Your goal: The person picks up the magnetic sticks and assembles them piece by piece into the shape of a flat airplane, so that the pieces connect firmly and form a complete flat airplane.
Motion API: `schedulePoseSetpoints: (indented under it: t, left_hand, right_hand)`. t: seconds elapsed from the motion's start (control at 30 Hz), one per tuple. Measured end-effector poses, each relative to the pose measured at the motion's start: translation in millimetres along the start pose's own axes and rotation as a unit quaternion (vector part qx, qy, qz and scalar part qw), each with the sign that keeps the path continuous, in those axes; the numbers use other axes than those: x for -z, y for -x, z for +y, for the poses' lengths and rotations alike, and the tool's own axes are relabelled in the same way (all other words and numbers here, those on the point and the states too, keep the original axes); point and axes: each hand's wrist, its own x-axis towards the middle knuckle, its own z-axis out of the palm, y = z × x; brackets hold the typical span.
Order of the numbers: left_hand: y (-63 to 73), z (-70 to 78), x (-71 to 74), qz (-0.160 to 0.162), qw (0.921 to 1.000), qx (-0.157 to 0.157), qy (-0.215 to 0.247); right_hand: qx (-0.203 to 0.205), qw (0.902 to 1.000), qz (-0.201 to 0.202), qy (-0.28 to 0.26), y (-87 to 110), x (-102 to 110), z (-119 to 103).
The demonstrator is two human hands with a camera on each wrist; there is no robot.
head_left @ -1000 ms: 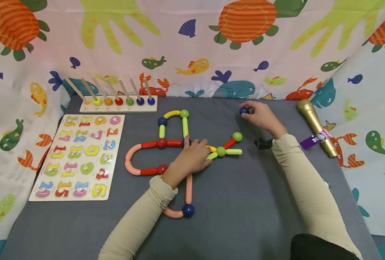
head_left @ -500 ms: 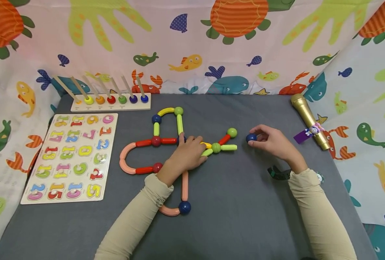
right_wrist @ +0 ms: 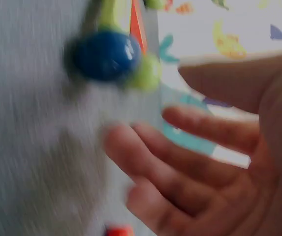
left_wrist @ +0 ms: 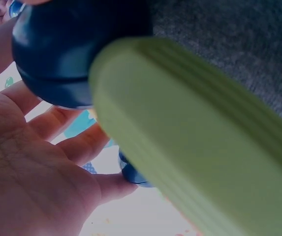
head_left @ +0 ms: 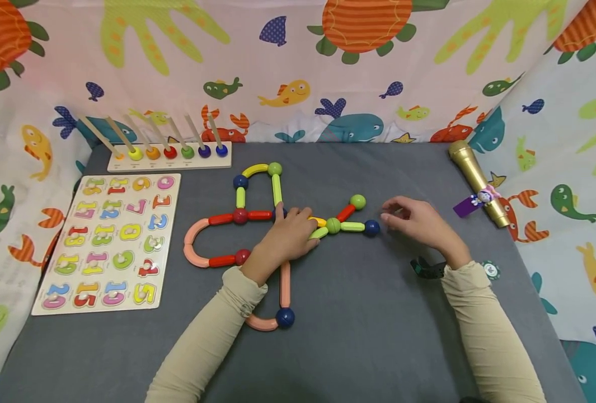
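A figure of magnetic sticks and balls lies on the grey cloth. My left hand (head_left: 289, 235) rests over its middle, covering part of it. In the left wrist view, its fingers spread loosely beside a blue ball (left_wrist: 67, 59) and a light green stick (left_wrist: 190, 128). My right hand (head_left: 418, 224) is just right of the figure, fingers loosely bent, holding nothing. Near its fingertips, a dark blue ball (head_left: 372, 228) sits at the end of a light green stick (head_left: 352, 226), joined to a green ball (head_left: 333, 225). A red stick (head_left: 346, 212) with another green ball (head_left: 358, 202) branches upward.
A number puzzle board (head_left: 169, 240) lies on the left, with a peg stand (head_left: 172, 163) behind it. To the right are a gold toy microphone (head_left: 471, 168) and a round chip (head_left: 491, 270). A dark strap (head_left: 426, 269) is by the right wrist. A patterned curtain (head_left: 177, 101) borders the table.
The right hand brought the blue ball toward the figure, set it at the tip of the green stick and let go. The left hand stays in place; the head view shifted slightly.
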Motion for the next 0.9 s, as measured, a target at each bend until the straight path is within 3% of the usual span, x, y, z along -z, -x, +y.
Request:
schedulePoseSetpoints:
  t: [0.1,0.17,0.27,0.4,0.47,0.57,0.7,0.8,0.9]
  left_hand:
    - [-0.7,0.1,-1.1,0.000,1.0000,0.002,-0.002]
    - [-0.8,0.2,-1.3,-0.001,1.0000,0.004,-0.002]
    - [-1.0,0.4,-1.3,-0.003,1.0000,0.004,-0.001]
    - [-1.7,0.7,-1.8,-0.003,1.0000,-0.002,0.002]
    - [-1.6,1.1,-1.7,-0.003,1.0000,-0.003,0.003]
    - [-1.2,1.5,-0.8,-0.005,1.0000,0.001,0.001]
    - [-1.0,1.7,0.4,-0.004,1.0000,0.004,0.001]
    - [-1.1,1.6,0.4,-0.003,1.0000,0.002,0.005]
    - [-1.3,1.6,0.1,-0.004,1.0000,0.000,0.007]
  right_hand:
    - [-0.024,0.9961,0.039,0.076,5.2,11,12]
    - [-0.047,0.9921,0.040,0.110,7.4,15,22]
    - [-0.065,0.9886,0.030,0.132,9.5,17,37]
    - [-0.055,0.9890,0.047,0.129,9.0,16,45]
    - [-0.060,0.9930,0.052,0.087,6.8,12,42]
    - [-0.085,0.9946,0.040,-0.044,-1.0,4,28]
    - [-0.127,0.9699,0.040,-0.204,-15.9,-8,8]
    - [-0.143,0.9622,0.041,-0.228,-23.1,-17,0]
    - [-0.142,0.9687,0.016,-0.203,-24.7,-22,-4]
